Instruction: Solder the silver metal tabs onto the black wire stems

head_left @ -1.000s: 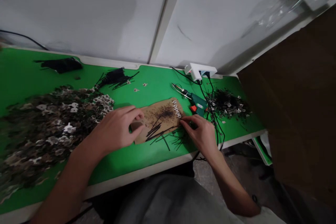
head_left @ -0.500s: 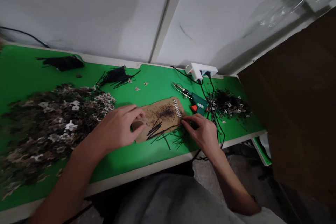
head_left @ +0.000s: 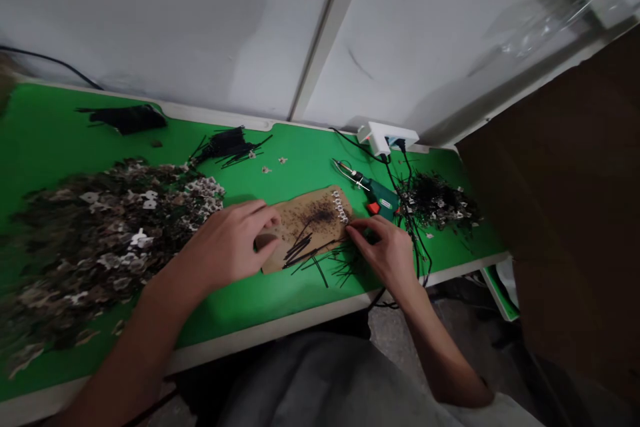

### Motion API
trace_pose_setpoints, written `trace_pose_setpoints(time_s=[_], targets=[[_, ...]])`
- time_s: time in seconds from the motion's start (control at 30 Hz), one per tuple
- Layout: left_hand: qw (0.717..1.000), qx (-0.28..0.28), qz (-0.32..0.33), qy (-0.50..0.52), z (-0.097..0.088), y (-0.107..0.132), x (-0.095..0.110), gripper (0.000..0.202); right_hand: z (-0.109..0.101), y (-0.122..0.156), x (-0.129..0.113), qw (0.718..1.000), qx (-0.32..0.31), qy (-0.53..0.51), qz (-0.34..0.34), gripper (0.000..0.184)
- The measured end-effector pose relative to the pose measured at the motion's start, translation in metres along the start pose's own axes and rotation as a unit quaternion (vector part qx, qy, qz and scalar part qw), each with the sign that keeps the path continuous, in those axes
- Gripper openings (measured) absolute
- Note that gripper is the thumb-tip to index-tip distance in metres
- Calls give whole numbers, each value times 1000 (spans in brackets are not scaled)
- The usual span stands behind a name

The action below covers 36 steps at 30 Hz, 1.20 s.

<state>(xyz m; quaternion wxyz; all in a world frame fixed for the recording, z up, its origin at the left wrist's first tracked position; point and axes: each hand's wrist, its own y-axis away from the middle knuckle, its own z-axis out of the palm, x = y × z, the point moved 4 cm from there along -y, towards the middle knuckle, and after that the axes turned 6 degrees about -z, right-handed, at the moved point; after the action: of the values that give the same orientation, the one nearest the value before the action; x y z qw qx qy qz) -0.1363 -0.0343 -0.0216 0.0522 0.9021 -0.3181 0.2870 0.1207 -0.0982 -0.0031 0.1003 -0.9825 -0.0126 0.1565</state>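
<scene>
My left hand (head_left: 227,247) rests on the left end of a brown cardboard piece (head_left: 306,217) on the green table (head_left: 280,287), fingers curled at its edge; I cannot make out anything in them. My right hand (head_left: 387,250) lies at the cardboard's right end, its fingertips pinched beside a short row of small white pieces (head_left: 341,207). Loose thin black sticks (head_left: 320,257) lie across the cardboard's near edge between both hands.
A big heap of small dark and white pieces (head_left: 95,227) fills the left of the table. A green glue gun (head_left: 377,195) and a white power strip (head_left: 385,137) lie at the right, with a tangle of dark bits (head_left: 440,203). Black stick bundles (head_left: 227,145) lie at the back.
Both hands stay nearly where they were on the cardboard. The view has shifted slightly; my right fingertips have edged a little along the cardboard's right end.
</scene>
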Motion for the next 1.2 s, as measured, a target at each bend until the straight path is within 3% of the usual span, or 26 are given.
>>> trace_pose_setpoints(time_s=[0.27,1.2], targets=[[1000,0,-3,-6,1,0,0,16,2,-1,2,1000,7,1,3,25],[1000,1,-16,2,1,1,0,14,11,-8,1,999,32,-20,-27,23]])
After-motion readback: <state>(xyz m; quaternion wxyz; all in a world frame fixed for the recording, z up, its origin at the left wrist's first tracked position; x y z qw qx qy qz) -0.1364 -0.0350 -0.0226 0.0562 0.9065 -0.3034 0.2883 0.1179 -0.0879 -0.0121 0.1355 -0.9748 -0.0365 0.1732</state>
